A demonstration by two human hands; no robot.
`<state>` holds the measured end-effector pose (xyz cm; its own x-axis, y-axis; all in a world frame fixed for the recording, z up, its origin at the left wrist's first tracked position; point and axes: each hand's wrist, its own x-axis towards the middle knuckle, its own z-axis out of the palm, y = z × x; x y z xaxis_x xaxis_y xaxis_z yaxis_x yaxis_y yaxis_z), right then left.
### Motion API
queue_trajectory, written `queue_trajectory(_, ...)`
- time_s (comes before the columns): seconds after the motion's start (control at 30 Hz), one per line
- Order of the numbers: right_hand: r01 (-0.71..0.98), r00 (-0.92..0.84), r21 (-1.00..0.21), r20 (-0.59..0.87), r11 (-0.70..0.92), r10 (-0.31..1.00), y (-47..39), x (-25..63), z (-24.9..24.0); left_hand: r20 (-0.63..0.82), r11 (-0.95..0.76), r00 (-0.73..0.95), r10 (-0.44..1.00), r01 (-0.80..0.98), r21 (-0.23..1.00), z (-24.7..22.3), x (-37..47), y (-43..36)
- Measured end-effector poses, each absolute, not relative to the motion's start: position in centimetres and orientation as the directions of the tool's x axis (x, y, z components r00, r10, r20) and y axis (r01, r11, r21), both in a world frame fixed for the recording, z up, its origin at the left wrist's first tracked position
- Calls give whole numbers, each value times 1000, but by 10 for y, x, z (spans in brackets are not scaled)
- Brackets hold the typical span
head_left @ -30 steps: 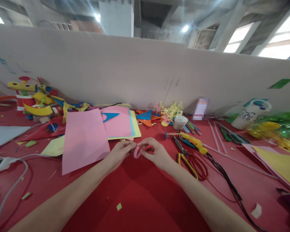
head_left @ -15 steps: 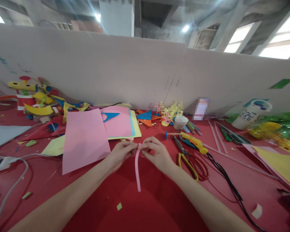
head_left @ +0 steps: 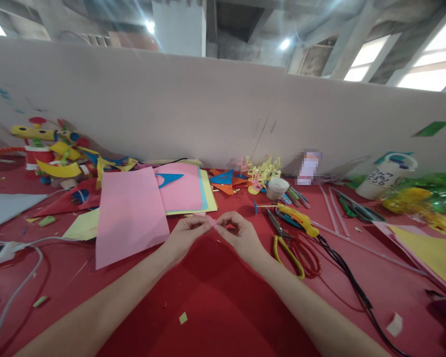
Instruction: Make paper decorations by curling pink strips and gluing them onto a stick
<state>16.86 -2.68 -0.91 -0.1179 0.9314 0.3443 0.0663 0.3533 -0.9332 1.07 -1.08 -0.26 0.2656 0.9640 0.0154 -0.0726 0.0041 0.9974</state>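
Note:
A small part of a pink paper strip [head_left: 210, 219] shows between my two hands, its remainder hidden by the fingers. My left hand [head_left: 188, 235] pinches it from the left, fingertips closed. From the right, my right hand [head_left: 241, 235] pinches it too, and the fingertips of both hands nearly meet. Left of my left hand lies a large pink sheet [head_left: 130, 213]. Beyond the hands is a stack of coloured sheets [head_left: 184, 191].
Pliers with yellow and red handles [head_left: 290, 253] and a yellow glue gun [head_left: 299, 218] with a black cable lie right of my right hand. Further back stand a white cup [head_left: 277, 188] and yellow flower-like pieces [head_left: 267, 171]. Paper animals [head_left: 40, 148] stand far left.
The long end of the pink strip that hung down towards me no longer shows; only a short bit is visible at the fingertips. My hands have hardly moved.

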Motion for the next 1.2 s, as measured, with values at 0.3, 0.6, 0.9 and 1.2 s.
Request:
queue_trajectory(0.3, -42, -138, -959, 282, 279, 949, -23, 167, -11, 38, -3, 321, 946, -109, 994, -1, 10, -12)
queue_trajectory(0.6, -59, -265, -990, 142, 131, 954, -16, 175, -18, 112, -207, 356, 928, 242, 948, 1, 8, -7)
queue_trajectory(0.9, 4, -184, -985, 170, 173, 968, -14, 176, -23, 93, -202, 361, 928, 276, 940, 0, 13, -10)
queue_trajectory(1.2, 57, -158, -977, 195, 206, 968, -15, 176, -22, 187, -319, 384, 904, 315, 894, -4, 11, -8)
